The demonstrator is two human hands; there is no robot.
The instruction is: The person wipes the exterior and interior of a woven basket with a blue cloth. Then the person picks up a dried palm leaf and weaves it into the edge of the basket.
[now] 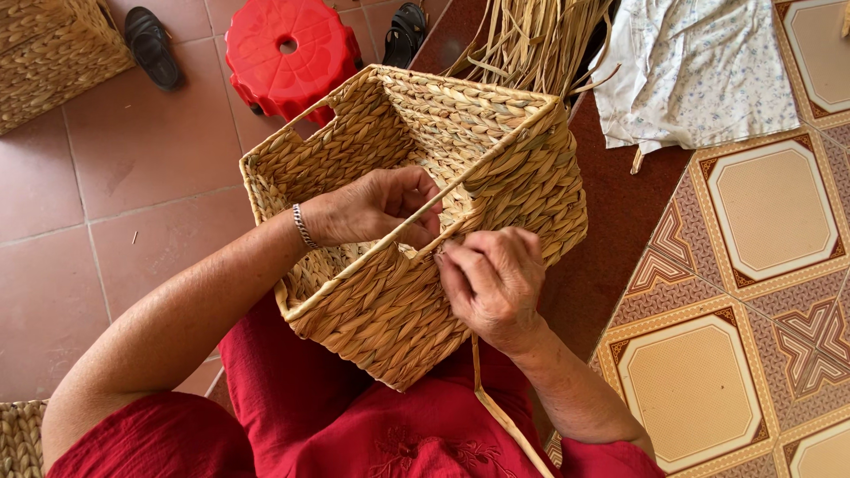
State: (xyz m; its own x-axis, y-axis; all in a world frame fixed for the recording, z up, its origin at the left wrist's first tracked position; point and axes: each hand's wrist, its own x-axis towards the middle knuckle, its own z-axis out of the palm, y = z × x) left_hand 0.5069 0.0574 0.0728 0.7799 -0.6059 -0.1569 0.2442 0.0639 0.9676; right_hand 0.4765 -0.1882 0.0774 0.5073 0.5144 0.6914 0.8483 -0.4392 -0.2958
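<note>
Head view, looking down onto the lap. I note a square woven basket (443, 221) of pale plaited straw, tilted on the person's lap against red clothing (354, 425), its open mouth turned up and away toward the floor.

Left hand (376, 208): it is inside the basket, fingers curled against the inner face of the near wall close to the rim. A metal bracelet (303, 226) sits on that wrist. I read the fingers as closed over the rim material, but what exactly they pinch is hidden by the rim.

Right hand (491, 283): it lies on the outer face of the same wall, fingertips bunched at the top edge, directly opposite the left hand. The fingers are pinched together on the weave there. A loose straw strand (505, 416) hangs down from beneath this hand across the red clothing; I cannot tell whether the fingers hold its upper end.

Surroundings: a red plastic stool (288, 53) stands on the terracotta tiles beyond the basket, with dark sandals (152, 46) near it. A bundle of loose straw (531, 35) lies beyond the far rim. A pale printed cloth (699, 71) rests on the patterned tile floor (770, 212) to the right. Another woven basket (53, 53) sits at upper left.
</note>
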